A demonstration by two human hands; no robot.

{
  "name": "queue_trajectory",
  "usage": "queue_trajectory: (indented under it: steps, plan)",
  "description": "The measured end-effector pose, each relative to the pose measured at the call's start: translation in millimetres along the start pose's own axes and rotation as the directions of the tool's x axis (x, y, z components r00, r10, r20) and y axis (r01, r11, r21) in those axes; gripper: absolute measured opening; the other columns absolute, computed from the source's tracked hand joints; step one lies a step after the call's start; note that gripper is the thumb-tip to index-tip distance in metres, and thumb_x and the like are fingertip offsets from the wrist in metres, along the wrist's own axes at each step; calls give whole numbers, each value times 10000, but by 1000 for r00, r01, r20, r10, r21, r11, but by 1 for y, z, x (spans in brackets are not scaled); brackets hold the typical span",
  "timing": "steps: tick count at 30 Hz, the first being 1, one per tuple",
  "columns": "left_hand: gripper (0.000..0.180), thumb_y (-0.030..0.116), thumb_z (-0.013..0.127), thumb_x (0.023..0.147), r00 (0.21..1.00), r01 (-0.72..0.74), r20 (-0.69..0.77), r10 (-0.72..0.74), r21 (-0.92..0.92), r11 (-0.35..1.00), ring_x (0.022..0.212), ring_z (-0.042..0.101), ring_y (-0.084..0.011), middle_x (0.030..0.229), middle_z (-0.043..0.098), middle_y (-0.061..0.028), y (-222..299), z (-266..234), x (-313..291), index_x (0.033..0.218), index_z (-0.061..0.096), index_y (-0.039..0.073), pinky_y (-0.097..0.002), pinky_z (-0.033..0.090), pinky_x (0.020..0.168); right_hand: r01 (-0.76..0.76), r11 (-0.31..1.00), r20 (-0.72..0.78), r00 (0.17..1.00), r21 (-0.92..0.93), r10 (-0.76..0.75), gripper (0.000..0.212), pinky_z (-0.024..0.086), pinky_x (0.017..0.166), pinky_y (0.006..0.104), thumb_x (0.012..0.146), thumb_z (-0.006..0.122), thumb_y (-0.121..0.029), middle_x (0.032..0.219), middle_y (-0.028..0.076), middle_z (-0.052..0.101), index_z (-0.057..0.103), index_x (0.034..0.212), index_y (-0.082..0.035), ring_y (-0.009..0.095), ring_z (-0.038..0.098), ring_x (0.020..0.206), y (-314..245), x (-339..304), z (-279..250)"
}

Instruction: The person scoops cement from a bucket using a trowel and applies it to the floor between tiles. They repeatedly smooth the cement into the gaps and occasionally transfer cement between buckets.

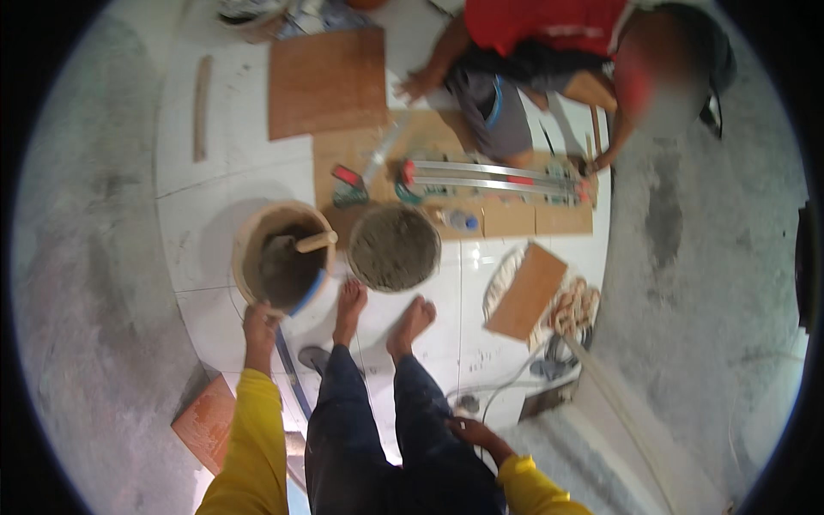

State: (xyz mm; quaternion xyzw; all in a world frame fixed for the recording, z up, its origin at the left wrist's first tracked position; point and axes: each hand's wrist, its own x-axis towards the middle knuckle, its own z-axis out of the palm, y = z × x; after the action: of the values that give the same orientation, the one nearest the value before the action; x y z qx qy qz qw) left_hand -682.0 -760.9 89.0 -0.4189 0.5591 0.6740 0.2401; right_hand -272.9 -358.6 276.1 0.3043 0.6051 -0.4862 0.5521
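My left hand [261, 321] is closed on the near rim of a beige bucket [241, 249], which has a blue patch on its edge. Grey mortar lies inside the bucket, with a trowel whose wooden handle [317, 241] sticks up toward the right rim. Close by on the right, a second bucket is filled nearly to the top with grey mortar [395, 247]. My right hand [470, 431] rests at my right thigh, its fingers loosely stretched and nothing visible in them. My bare feet stand on white tiles just in front of the second bucket.
Across from me a person in red [549, 26] crouches beside a manual tile cutter [498, 176] on cardboard [506, 223]. A plastic bottle [459, 220] lies near it. Brown tiles [326, 81] lie far left and on a sack [527, 292] at right. Cables [506, 386] run near my right leg.
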Motion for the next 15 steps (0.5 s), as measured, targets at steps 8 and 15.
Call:
queue_trajectory:
  steps: [8,15]
  plan:
    - [372,99,660,918,997,-31,-78,15,-221,975,1099,649,-262,1213,644,-37,33,-28,-165,1273,574,168,-453,570,901,326,945,-31,945,-34,-327,473,472,1088,430,1080,428,-379,1351,196,671,659,1343,-61,338,631,1267,60,-28,17]
    - [403,106,642,903,988,-115,-133,83,-259,959,1084,666,-340,1230,614,-121,77,-52,-301,1292,544,77,-492,614,871,-44,992,-91,995,-121,34,505,522,1012,421,1033,529,-500,1201,201,738,721,1257,-90,326,696,1147,-27,-88,-35]
